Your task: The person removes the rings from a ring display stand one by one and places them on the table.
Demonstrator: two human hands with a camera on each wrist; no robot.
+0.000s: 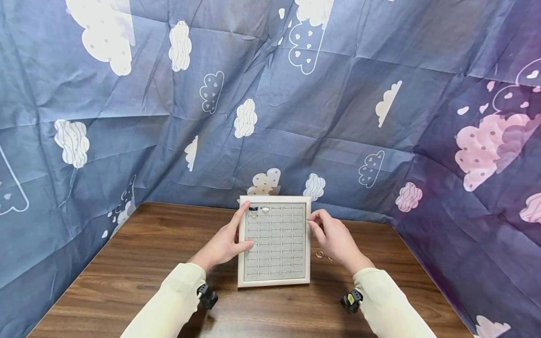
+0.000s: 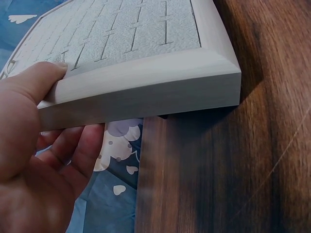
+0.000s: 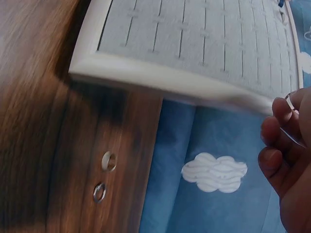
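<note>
A ring display board (image 1: 274,244) with a pale frame and slotted grey padding stands tilted up on the table. My left hand (image 1: 221,245) grips its left side, thumb on the front and other fingers (image 2: 87,150) behind the frame. Between thumb and fingertips, my right hand (image 1: 336,237) pinches a small shiny ring (image 3: 289,102) by the board's right edge. In the upper left slots sit a dark blue ring (image 1: 253,209), a whitish ring (image 1: 265,210) and a gold-toned ring (image 1: 254,216) below the blue one.
Two loose rings lie on the wooden table (image 1: 177,249) right of the board: a wide band (image 3: 109,161) and a thinner ring (image 3: 99,192). Behind the table hangs a blue cloth (image 1: 270,94) with cloud prints.
</note>
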